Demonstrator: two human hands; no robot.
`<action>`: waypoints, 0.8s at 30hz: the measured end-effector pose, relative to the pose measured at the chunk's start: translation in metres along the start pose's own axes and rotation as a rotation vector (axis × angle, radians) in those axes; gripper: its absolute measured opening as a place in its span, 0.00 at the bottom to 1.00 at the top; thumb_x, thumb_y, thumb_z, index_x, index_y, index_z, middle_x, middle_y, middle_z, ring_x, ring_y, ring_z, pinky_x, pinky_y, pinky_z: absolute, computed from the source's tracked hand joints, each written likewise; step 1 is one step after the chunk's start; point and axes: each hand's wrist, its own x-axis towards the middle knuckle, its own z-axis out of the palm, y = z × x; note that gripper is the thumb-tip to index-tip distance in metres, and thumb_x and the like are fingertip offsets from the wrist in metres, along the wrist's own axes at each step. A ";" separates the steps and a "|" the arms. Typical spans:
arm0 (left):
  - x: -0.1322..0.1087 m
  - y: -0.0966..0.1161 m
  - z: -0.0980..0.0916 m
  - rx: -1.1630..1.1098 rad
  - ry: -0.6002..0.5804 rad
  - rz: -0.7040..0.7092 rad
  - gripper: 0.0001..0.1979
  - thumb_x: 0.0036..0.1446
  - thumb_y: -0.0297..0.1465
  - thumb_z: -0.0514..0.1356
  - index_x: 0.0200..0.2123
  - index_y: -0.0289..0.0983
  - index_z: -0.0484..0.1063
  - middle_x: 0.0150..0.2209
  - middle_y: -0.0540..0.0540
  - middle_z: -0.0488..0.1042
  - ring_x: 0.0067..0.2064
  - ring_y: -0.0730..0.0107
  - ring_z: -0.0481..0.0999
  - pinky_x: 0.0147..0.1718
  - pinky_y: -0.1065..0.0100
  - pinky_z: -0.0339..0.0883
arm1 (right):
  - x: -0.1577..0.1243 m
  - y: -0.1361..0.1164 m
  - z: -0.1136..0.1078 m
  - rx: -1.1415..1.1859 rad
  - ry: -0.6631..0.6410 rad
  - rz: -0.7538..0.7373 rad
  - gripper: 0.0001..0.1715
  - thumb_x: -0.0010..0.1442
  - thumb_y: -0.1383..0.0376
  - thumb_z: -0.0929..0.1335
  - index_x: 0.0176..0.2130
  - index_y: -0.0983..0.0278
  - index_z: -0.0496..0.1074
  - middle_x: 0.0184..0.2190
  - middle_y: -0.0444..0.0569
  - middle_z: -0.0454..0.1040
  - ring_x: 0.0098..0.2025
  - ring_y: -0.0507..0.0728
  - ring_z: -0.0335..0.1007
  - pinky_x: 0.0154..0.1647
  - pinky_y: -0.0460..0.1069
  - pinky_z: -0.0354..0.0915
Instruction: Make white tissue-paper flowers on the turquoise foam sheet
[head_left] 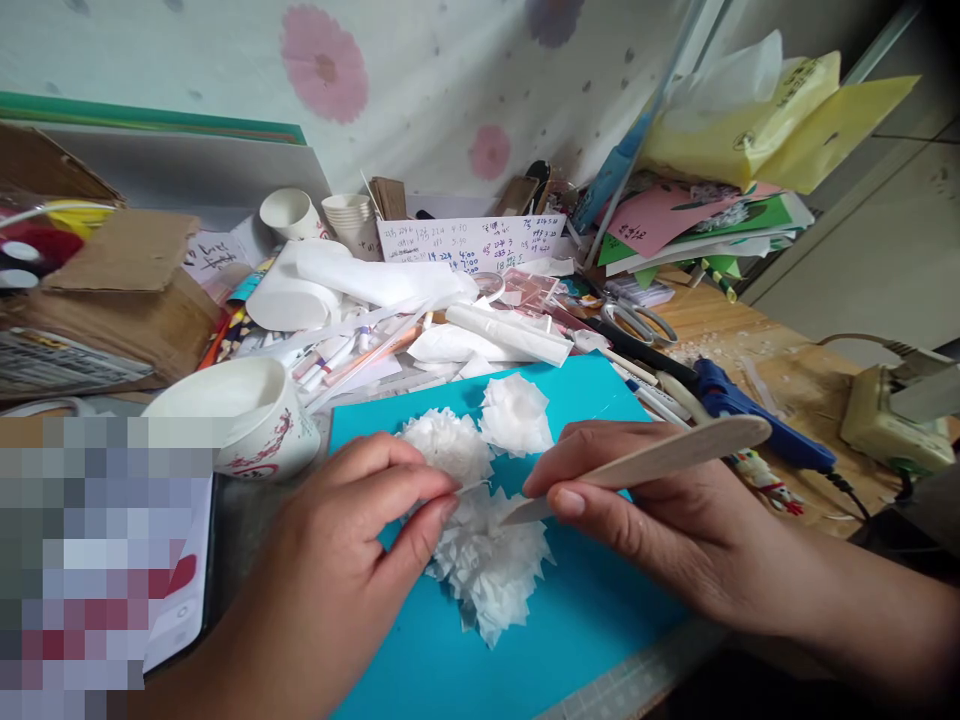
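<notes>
My right hand [660, 530] grips a flat wooden craft stick [675, 452]. Its lower end touches the ruffled white tissue-paper cluster [491, 570] at the front of a blue sheet [420, 660]. Thumb and fingers of my left hand [330, 530] are pinched on a thin white paper piece [472, 487], just above that cluster and left of the stick. Behind lie a second ruffled cluster [448, 440], partly covered by my left fingers, and a smaller white tissue-paper piece [516, 413].
A paper cup [262, 430] and a partly blurred phone [180, 610] stand left. On the right are a blue glue gun [757, 410], scissors [637, 322] and a power strip [892, 420]. White paper rolls [510, 333], pens and a cardboard box [112, 290] crowd the back.
</notes>
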 end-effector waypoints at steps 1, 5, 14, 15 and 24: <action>0.000 0.001 0.001 0.003 -0.009 0.019 0.07 0.59 0.31 0.56 0.32 0.43 0.74 0.32 0.54 0.72 0.33 0.76 0.73 0.31 0.75 0.64 | 0.000 0.000 -0.001 -0.009 -0.007 0.011 0.10 0.65 0.70 0.64 0.37 0.71 0.75 0.29 0.48 0.76 0.30 0.50 0.70 0.29 0.42 0.64; -0.003 0.004 0.003 0.009 -0.029 0.109 0.08 0.60 0.28 0.55 0.32 0.41 0.74 0.30 0.53 0.72 0.32 0.75 0.72 0.32 0.73 0.64 | -0.001 -0.002 -0.002 -0.034 -0.025 0.020 0.10 0.64 0.69 0.64 0.37 0.71 0.75 0.29 0.48 0.76 0.30 0.49 0.71 0.31 0.42 0.65; -0.008 0.007 0.005 0.033 -0.103 0.174 0.12 0.60 0.26 0.53 0.26 0.40 0.71 0.25 0.52 0.68 0.30 0.68 0.66 0.30 0.66 0.58 | -0.004 -0.002 -0.002 0.070 0.143 0.073 0.09 0.65 0.70 0.64 0.36 0.65 0.74 0.30 0.44 0.75 0.30 0.48 0.71 0.30 0.40 0.66; -0.008 0.007 0.006 0.035 -0.117 0.173 0.12 0.60 0.26 0.53 0.26 0.40 0.71 0.25 0.52 0.68 0.30 0.67 0.66 0.30 0.66 0.58 | -0.004 -0.003 -0.001 0.090 0.180 0.070 0.09 0.65 0.70 0.64 0.35 0.65 0.73 0.31 0.44 0.75 0.31 0.48 0.71 0.31 0.39 0.66; -0.015 0.003 0.010 0.025 -0.107 0.174 0.11 0.62 0.28 0.53 0.29 0.43 0.72 0.28 0.53 0.70 0.34 0.67 0.67 0.34 0.65 0.58 | 0.009 -0.004 0.008 0.051 -0.005 0.023 0.11 0.66 0.67 0.63 0.34 0.68 0.71 0.28 0.46 0.72 0.30 0.49 0.68 0.30 0.42 0.63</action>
